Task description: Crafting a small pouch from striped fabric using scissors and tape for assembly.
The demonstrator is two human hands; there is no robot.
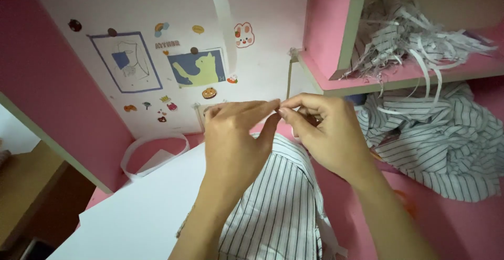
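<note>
Both hands meet above a pink bench (pixel 451 228), fingertips pinched together over the top edge of a striped shirt (pixel 278 207) that lies folded under the wrists; the left hand (pixel 233 144) closes thumb and forefinger on something very small at the collar, and the right hand (pixel 325 134) pinches the same spot from the other side; what sits between the fingertips is too small to tell, perhaps a button or a thin strip. The shirt rests partly on a large white sheet (pixel 136 212), which overhangs the bench's near-left edge; a curled white paper band (pixel 155 152) lies behind it against the wall, below a cluster of stickers (pixel 157 76). To the right, a second striped garment (pixel 441 144) lies crumpled under a pink shelf (pixel 367 79), where shredded paper strips (pixel 415 34) spill over the lip.

The risks, as I judge them: the tiny pinched piece could slip out, since both grips are fingertip-only and crowd each other; a tug might drag the shirt and slide the overhanging sheet off the bench; the dangling strips could catch on a raised right hand and pull down.
</note>
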